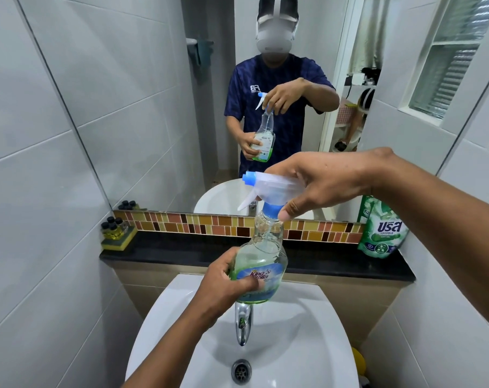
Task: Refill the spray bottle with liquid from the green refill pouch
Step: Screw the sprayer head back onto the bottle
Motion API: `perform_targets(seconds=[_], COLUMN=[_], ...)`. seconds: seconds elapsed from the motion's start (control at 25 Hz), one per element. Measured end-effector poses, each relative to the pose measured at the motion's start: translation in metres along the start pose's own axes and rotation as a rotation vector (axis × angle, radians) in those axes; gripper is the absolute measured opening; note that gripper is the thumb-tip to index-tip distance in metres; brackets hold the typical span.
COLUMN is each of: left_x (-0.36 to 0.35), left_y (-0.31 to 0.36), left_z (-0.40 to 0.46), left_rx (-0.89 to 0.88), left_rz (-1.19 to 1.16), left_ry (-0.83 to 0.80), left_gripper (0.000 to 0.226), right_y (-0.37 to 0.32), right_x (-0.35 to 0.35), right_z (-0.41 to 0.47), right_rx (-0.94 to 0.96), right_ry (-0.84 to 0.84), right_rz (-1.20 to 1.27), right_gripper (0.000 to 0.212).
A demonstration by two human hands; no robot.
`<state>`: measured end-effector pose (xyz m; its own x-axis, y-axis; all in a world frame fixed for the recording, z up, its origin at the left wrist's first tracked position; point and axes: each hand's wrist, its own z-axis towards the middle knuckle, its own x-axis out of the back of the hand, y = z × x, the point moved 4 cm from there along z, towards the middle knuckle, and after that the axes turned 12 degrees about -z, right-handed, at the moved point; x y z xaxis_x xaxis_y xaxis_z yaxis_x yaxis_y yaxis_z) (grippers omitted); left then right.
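Observation:
A clear spray bottle [261, 256] with a little green liquid and a blue label hangs above the sink. My left hand [226, 278] grips its body from the left. My right hand [321, 186] is closed over the white trigger head [268, 189], thumb and fingers pinching the blue collar at the neck. The green refill pouch [382, 233] stands upright on the black ledge at the right, untouched, partly behind my right forearm.
A white sink [307, 345] with a chrome tap [242, 323] lies directly under the bottle. Small bottles on a yellow sponge [115, 231] sit at the ledge's left end. A mirror [153, 107] fills the wall ahead; tiled walls close in on both sides.

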<state>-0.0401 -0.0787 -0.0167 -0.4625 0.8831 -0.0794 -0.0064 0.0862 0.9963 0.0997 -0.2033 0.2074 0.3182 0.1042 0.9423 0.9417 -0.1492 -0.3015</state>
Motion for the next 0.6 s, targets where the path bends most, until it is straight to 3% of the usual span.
perform_targets(seconds=[0.08, 0.28, 0.6], left_x=[0.001, 0.003, 0.005], left_y=[0.001, 0.001, 0.001], left_z=[0.001, 0.001, 0.000], left_rx=[0.002, -0.001, 0.006], left_rz=[-0.002, -0.042, -0.018], left_ry=[0.003, 0.013, -0.001], left_gripper=[0.054, 0.057, 0.057], right_y=[0.002, 0.007, 0.015], right_x=[0.001, -0.006, -0.018], right_z=[0.003, 0.012, 0.010], right_rx=[0.006, 0.031, 0.080], right_ry=[0.048, 0.155, 0.260], right_rz=[0.039, 0.076, 0.262], right_gripper=[0.031, 0.046, 0.042])
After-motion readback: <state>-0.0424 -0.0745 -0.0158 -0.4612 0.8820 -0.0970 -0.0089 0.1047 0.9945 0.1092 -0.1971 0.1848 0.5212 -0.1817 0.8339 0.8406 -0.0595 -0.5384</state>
